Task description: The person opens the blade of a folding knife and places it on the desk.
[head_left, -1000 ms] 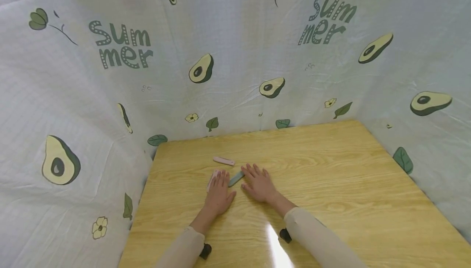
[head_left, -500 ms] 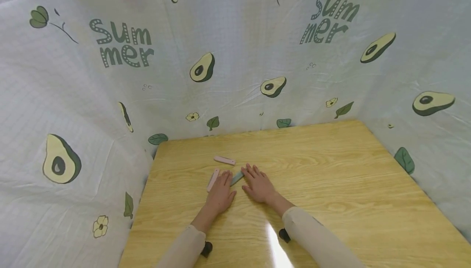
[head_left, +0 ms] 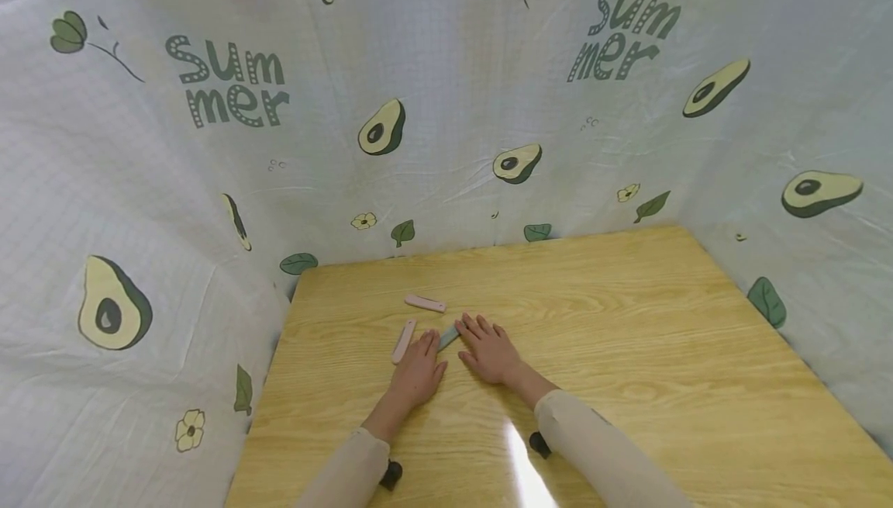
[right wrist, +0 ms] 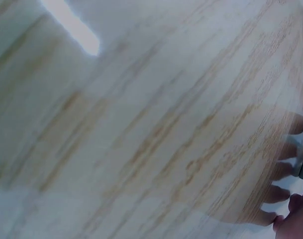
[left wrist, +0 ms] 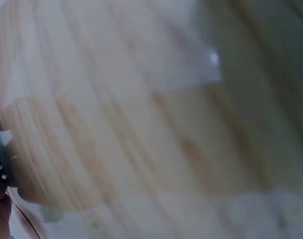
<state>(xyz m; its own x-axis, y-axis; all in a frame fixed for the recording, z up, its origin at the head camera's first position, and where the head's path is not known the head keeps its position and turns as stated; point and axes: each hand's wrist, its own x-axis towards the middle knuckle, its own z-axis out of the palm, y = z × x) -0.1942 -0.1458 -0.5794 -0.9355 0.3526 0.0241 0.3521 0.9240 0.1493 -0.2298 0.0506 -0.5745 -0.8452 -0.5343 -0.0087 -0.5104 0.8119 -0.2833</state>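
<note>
A slim teal bar [head_left: 450, 335] with rounded ends lies slantwise on the table between my hands. My left hand [head_left: 417, 374] lies flat, its fingertips at the bar's lower left end, which they partly cover. At the upper right end rest the fingertips of my right hand [head_left: 491, 353], its fingers straight and spread. Just left of my left hand is a slim pink bar [head_left: 404, 342] with a small hole near one end. The right wrist view catches only an edge of the right hand [right wrist: 294, 219] and a bit of the teal bar [right wrist: 302, 167].
A second pink bar [head_left: 425, 304] lies farther back, beyond both hands. The wood-grain table [head_left: 614, 322] stretches widely to the right. White printed cloth [head_left: 446, 205] hangs along its back and both sides. Light glares off the tabletop near the right forearm.
My left hand has shifted slightly right, off the nearer pink bar, which now shows fully, and onto the teal bar's left end. The right hand has barely moved.
</note>
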